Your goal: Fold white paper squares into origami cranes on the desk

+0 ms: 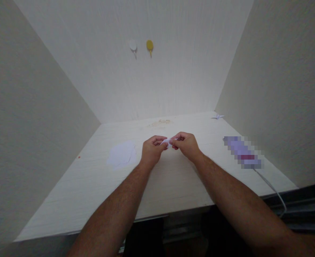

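Note:
Between my two hands, over the middle of the white table, is a small folded piece of white paper point(167, 141). My left hand point(153, 148) pinches its left side between thumb and fingers. On its right side, my right hand point(185, 143) grips it in a like pinch. Fingers cover much of the paper, so its exact folded shape cannot be made out. Left of my left hand lies a loose stack of white paper sheets point(122, 153).
A small folded paper bird point(217, 116) rests at the far right corner. Nearer on the right lies a blurred-out flat device point(241, 151) with a white cable point(271, 186) running off the table edge. Walls enclose three sides; white point(133, 45) and yellow point(150, 45) hooks hang at the back.

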### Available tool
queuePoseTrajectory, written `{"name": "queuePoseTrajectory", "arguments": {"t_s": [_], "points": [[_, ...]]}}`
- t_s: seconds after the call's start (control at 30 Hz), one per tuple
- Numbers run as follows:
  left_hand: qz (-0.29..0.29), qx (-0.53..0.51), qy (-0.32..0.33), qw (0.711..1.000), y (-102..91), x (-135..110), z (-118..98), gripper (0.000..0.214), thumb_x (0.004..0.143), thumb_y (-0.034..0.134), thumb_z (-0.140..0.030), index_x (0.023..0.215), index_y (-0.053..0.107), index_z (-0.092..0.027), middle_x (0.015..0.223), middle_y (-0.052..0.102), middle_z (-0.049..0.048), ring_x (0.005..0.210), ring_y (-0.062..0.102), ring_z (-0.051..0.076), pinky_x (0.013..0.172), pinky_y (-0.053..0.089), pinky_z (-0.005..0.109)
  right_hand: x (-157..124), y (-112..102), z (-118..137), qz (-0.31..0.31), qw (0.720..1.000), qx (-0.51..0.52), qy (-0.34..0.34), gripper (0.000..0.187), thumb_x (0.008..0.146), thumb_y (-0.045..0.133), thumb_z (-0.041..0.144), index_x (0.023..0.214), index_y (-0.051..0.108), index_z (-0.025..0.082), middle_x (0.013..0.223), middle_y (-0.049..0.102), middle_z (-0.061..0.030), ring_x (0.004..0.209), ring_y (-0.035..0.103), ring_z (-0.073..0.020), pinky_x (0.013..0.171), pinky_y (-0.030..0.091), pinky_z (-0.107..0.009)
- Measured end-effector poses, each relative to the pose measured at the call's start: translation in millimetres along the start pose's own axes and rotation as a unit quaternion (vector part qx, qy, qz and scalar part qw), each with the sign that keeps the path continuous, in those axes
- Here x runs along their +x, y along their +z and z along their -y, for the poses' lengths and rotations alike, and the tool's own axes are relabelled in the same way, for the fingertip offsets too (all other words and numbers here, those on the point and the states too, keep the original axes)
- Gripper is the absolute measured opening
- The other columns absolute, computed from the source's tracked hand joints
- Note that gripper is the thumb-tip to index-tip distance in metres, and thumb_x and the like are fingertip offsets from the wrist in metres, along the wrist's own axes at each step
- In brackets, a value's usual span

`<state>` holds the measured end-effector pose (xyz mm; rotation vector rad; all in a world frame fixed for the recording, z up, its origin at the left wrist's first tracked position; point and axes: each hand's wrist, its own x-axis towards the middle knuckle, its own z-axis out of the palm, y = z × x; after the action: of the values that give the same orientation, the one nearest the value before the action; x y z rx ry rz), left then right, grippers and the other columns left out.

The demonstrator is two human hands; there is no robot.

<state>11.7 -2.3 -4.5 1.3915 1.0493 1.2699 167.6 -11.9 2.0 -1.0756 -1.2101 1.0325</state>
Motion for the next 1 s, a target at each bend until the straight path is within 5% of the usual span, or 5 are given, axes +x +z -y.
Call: {"name": "queuePoseTrajectory", "arguments": {"t_s": [0.2, 0.3, 0.4, 0.5, 1.0], "points": [[-0.029, -0.01, -0.01, 0.999, -2.2, 0.2, -2.8, 0.029, 0.062, 0.079, -0.025, 0.088, 0.072, -0.014, 0.069, 0.072, 0.0025, 0.06, 0.065, 0.012, 0.062, 0.053, 0.024, 6.8, -10.2, -4.3, -0.081, 0.997, 0.009, -0.011, 0.025, 0.064, 0.077, 0.038, 0.07, 0.066, 0.017, 0.06, 0.065, -0.0022, 0.054, 0.057, -0.0129, 0.051, 0.049, -0.027], [-0.017, 0.0, -0.009, 1.0, -4.5, 0.0, -3.9, 0.03, 0.062, 0.078, -0.025, 0.089, 0.072, -0.014, 0.073, 0.073, 0.0032, 0.063, 0.066, 0.013, 0.064, 0.053, 0.025, 6.2, -12.4, -3.2, -0.03, 0.999, 0.033, -0.014, 0.038, 0.062, 0.079, 0.038, 0.093, 0.069, 0.018, 0.087, 0.071, -0.0057, 0.07, 0.063, -0.0147, 0.06, 0.053, -0.028], [0.006, 0.018, -0.007, 1.0, -4.6, -0.5, -4.3, 0.029, 0.063, 0.078, -0.026, 0.089, 0.072, -0.014, 0.074, 0.073, 0.0037, 0.064, 0.066, 0.014, 0.064, 0.053, 0.025, 2.6, -11.2, -1.4, 0.053, 0.998, -0.023, -0.003, 0.034, 0.062, 0.079, 0.036, 0.088, 0.07, 0.016, 0.072, 0.069, -0.0034, 0.059, 0.059, -0.012, 0.054, 0.047, -0.025], [0.011, 0.02, -0.009, 1.0, -3.7, -1.1, -5.1, 0.03, 0.064, 0.079, -0.027, 0.09, 0.071, -0.014, 0.072, 0.072, 0.0029, 0.061, 0.064, 0.012, 0.062, 0.051, 0.024, 0.5, -10.2, -2.6, 0.046, 0.995, -0.085, -0.015, 0.021, 0.069, 0.073, 0.036, 0.069, 0.067, 0.015, 0.052, 0.059, 0.0007, 0.048, 0.052, -0.0103, 0.048, 0.04, -0.024], [0.054, 0.113, 0.089, 0.988, -3.3, -0.6, 5.7, 0.015, 0.076, 0.07, -0.029, 0.079, 0.062, -0.017, 0.068, 0.066, 0.0004, 0.059, 0.06, 0.011, 0.057, 0.046, 0.022, -1.7, -6.5, -7.6, 0.061, 0.985, -0.135, -0.086, 0.012, 0.069, 0.071, 0.028, 0.075, 0.065, 0.018, 0.067, 0.066, -0.0007, 0.06, 0.058, -0.0121, 0.054, 0.044, -0.024]]}}
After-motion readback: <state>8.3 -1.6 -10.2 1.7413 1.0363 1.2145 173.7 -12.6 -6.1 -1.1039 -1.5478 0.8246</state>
